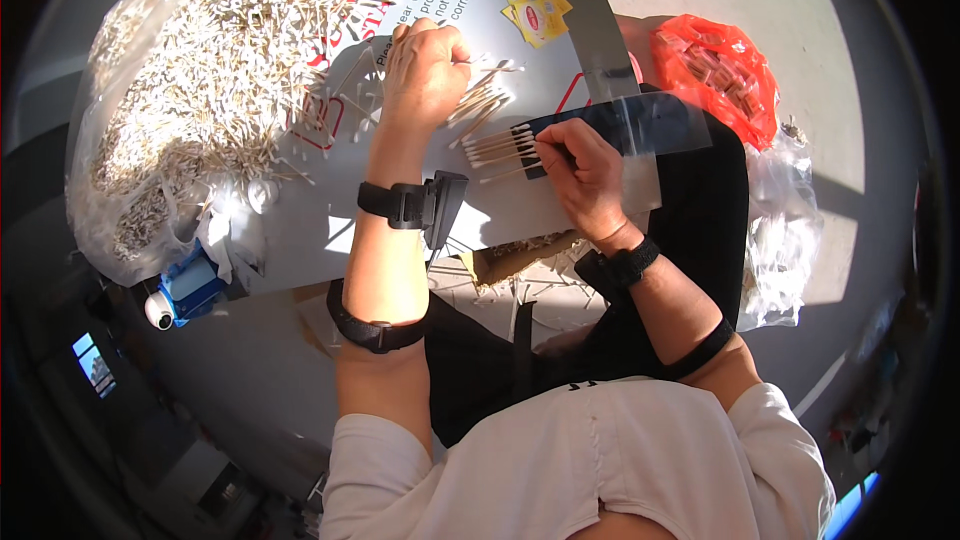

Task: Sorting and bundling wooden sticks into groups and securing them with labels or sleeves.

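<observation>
My left hand (420, 75) is over the sheet-covered table, fingers curled in and closed; whatever they hold is hidden. Just right of it lies a loose bunch of cotton swabs (482, 100). My right hand (585, 175) is closed in a pinch at the right-hand ends of a small row of cotton swabs (497, 147), apparently gripping one of them. That row lies partly over a dark blue flat piece (600, 125), with clear film reaching out to its right. A big heap of cotton swabs (215, 70) spreads from an open clear bag (95, 155) at the left.
Several yellow-and-white packets (535, 0) lie at the far side of the printed sheet (440, 0). To the right are a red plastic bag (715, 75) of small packets and a clear bag (785, 230). Loose swabs (540, 275) fill a box below the table edge. A blue-and-white device (185, 290) stands lower left.
</observation>
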The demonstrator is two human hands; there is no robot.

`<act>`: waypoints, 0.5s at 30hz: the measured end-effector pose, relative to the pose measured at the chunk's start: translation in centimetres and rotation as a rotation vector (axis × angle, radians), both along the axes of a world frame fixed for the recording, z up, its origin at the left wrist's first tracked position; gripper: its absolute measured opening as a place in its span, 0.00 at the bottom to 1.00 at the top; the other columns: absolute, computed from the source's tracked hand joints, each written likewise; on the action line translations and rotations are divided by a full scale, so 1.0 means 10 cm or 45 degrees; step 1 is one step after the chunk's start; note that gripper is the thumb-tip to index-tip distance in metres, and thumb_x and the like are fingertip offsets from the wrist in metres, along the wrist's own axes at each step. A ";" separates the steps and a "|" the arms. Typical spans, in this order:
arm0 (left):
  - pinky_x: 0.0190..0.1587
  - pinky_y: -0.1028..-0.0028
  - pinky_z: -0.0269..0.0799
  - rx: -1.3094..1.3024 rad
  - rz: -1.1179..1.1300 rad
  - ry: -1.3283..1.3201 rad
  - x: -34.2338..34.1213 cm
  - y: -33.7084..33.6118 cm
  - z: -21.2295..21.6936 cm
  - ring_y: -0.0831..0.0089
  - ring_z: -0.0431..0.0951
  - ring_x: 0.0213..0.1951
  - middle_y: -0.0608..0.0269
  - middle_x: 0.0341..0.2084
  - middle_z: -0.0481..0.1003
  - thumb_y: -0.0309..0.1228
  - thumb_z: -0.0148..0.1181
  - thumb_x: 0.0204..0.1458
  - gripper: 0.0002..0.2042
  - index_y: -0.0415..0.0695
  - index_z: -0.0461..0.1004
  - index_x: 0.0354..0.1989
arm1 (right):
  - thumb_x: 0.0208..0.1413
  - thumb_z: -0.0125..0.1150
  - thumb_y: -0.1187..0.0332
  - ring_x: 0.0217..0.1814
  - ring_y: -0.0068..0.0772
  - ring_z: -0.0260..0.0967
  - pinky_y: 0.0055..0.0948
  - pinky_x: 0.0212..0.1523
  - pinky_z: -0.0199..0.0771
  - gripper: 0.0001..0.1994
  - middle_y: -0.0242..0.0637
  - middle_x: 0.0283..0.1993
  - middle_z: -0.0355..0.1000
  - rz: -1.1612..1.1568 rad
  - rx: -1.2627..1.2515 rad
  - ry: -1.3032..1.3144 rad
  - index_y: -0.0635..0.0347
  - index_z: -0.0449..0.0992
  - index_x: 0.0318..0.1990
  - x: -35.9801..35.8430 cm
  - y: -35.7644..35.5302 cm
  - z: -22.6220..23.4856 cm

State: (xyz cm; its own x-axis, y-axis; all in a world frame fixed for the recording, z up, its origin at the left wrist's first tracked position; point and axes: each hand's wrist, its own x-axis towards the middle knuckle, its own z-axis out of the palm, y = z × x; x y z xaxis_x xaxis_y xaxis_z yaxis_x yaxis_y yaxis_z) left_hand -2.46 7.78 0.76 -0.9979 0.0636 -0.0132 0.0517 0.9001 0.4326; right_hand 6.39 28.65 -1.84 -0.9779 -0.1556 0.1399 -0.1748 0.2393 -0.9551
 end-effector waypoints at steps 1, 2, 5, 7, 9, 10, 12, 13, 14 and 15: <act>0.50 0.63 0.67 0.003 0.000 0.000 0.04 0.00 -0.03 0.56 0.71 0.44 0.55 0.32 0.75 0.24 0.64 0.39 0.05 0.44 0.79 0.27 | 0.54 0.61 0.78 0.27 0.35 0.69 0.26 0.29 0.68 0.03 0.38 0.30 0.70 0.005 -0.011 -0.006 0.62 0.73 0.34 0.00 0.00 0.00; 0.50 0.63 0.67 -0.002 0.055 0.100 0.07 0.00 -0.05 0.55 0.71 0.43 0.55 0.31 0.74 0.23 0.63 0.39 0.05 0.44 0.78 0.27 | 0.54 0.61 0.78 0.27 0.35 0.69 0.26 0.29 0.68 0.03 0.39 0.30 0.70 0.011 -0.023 -0.012 0.62 0.74 0.35 0.00 -0.01 0.00; 0.47 0.61 0.67 0.012 0.078 0.242 0.19 -0.01 -0.10 0.55 0.70 0.40 0.55 0.28 0.73 0.22 0.61 0.41 0.05 0.43 0.77 0.28 | 0.54 0.61 0.79 0.27 0.31 0.69 0.24 0.30 0.68 0.03 0.37 0.30 0.71 -0.032 -0.090 -0.044 0.63 0.74 0.35 -0.01 -0.02 -0.01; 0.45 0.60 0.67 0.071 -0.023 0.206 0.29 0.03 -0.09 0.54 0.71 0.37 0.55 0.27 0.73 0.22 0.59 0.42 0.03 0.42 0.76 0.26 | 0.54 0.61 0.79 0.28 0.29 0.69 0.24 0.30 0.69 0.03 0.37 0.30 0.71 -0.054 -0.147 -0.134 0.64 0.74 0.35 -0.02 0.00 -0.03; 0.43 0.60 0.67 0.109 -0.052 0.251 0.39 0.09 -0.07 0.53 0.71 0.35 0.56 0.25 0.72 0.20 0.56 0.43 0.03 0.41 0.74 0.25 | 0.54 0.61 0.79 0.28 0.28 0.69 0.24 0.31 0.69 0.03 0.36 0.30 0.72 -0.077 -0.204 -0.222 0.65 0.74 0.35 -0.04 0.01 -0.03; 0.43 0.60 0.67 0.161 -0.054 0.203 0.43 0.12 -0.06 0.53 0.72 0.35 0.55 0.25 0.73 0.20 0.56 0.44 0.02 0.41 0.74 0.25 | 0.53 0.62 0.79 0.28 0.26 0.68 0.23 0.31 0.69 0.04 0.35 0.30 0.71 -0.090 -0.208 -0.205 0.65 0.74 0.35 -0.06 0.01 -0.02; 0.43 0.60 0.67 0.219 -0.054 0.155 0.46 0.14 -0.04 0.53 0.72 0.35 0.55 0.24 0.73 0.20 0.56 0.44 0.02 0.40 0.73 0.25 | 0.53 0.62 0.79 0.29 0.25 0.68 0.23 0.32 0.69 0.04 0.35 0.31 0.71 -0.102 -0.207 -0.187 0.65 0.74 0.35 -0.12 0.01 0.02; 0.43 0.60 0.67 0.208 0.003 0.139 0.47 0.13 -0.03 0.53 0.72 0.35 0.54 0.24 0.73 0.20 0.56 0.45 0.02 0.40 0.74 0.25 | 0.52 0.63 0.79 0.29 0.27 0.68 0.24 0.32 0.70 0.05 0.36 0.31 0.71 -0.106 -0.102 -0.135 0.65 0.74 0.36 -0.17 0.00 0.07; 0.42 0.60 0.67 0.198 0.060 0.124 0.47 0.12 -0.01 0.53 0.73 0.36 0.53 0.24 0.73 0.20 0.56 0.46 0.02 0.39 0.74 0.25 | 0.51 0.63 0.79 0.29 0.29 0.69 0.25 0.33 0.71 0.06 0.37 0.32 0.71 -0.110 0.004 -0.082 0.64 0.74 0.37 -0.22 0.00 0.09; 0.42 0.60 0.67 0.205 0.060 0.125 0.44 0.10 0.02 0.53 0.73 0.36 0.53 0.24 0.73 0.20 0.56 0.46 0.02 0.39 0.74 0.25 | 0.51 0.63 0.79 0.29 0.29 0.69 0.25 0.33 0.71 0.06 0.37 0.32 0.71 -0.110 0.010 -0.080 0.64 0.74 0.37 -0.26 0.00 0.09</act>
